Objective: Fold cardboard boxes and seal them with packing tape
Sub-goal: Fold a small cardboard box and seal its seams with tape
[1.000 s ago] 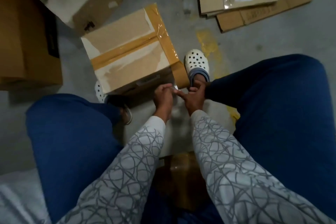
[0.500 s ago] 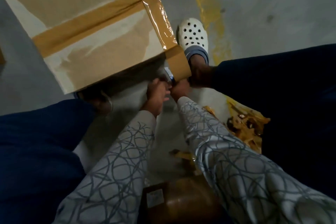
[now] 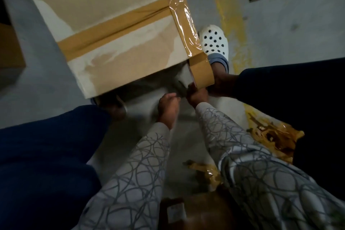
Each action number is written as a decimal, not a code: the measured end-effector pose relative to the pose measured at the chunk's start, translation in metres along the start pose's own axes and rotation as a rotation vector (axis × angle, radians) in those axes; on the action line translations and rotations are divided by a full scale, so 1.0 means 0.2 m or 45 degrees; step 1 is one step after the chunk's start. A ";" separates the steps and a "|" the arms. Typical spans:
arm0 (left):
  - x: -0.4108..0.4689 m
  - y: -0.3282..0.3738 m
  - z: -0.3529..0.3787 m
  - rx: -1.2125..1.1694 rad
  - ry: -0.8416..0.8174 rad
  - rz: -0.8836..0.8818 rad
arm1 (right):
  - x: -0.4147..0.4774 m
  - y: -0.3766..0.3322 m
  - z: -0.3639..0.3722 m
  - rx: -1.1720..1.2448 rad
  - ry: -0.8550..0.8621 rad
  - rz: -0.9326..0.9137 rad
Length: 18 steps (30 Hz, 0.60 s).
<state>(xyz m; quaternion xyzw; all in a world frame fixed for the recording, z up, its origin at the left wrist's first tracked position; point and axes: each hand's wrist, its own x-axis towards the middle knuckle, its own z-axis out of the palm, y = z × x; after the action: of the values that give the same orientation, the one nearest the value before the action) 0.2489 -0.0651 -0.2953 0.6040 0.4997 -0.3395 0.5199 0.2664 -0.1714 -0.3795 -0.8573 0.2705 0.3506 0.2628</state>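
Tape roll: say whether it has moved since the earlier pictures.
No. The tape roll stays at the near right corner of the cardboard box, beside the white shoe, as before; only the camera has leaned closer.

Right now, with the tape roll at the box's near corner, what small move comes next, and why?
Probably pull the tape roll a little down past the corner and press the strip onto the side of the box. The strip along the right edge already reaches that corner, and the right hand holds the roll there.

Grey floor (image 3: 280, 33) bears taped box (image 3: 115, 30) (tape scraps (image 3: 274, 136) nearby).
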 end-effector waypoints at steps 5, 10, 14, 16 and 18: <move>-0.18 0.13 -0.11 0.017 0.138 0.226 | -0.35 -0.09 -0.19 -0.333 -0.274 -0.087; -0.40 0.33 -0.10 -0.325 -0.083 0.354 | -0.68 -0.06 -0.50 -0.399 -0.147 0.080; -0.59 0.37 -0.03 -0.262 -0.287 0.474 | -0.86 0.00 -0.77 -0.186 0.083 0.221; -0.65 0.34 0.00 -0.137 -0.301 0.504 | -0.93 -0.01 -0.86 -0.038 0.221 0.171; -0.66 0.31 0.00 -0.025 -0.274 0.562 | -0.99 -0.04 -0.91 0.079 0.367 0.022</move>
<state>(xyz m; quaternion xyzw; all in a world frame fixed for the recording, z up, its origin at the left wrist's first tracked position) 0.2730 -0.0960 -0.1553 0.6538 0.3006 -0.2753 0.6374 0.2355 -0.2271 -0.1182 -0.8877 0.3237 0.2174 0.2446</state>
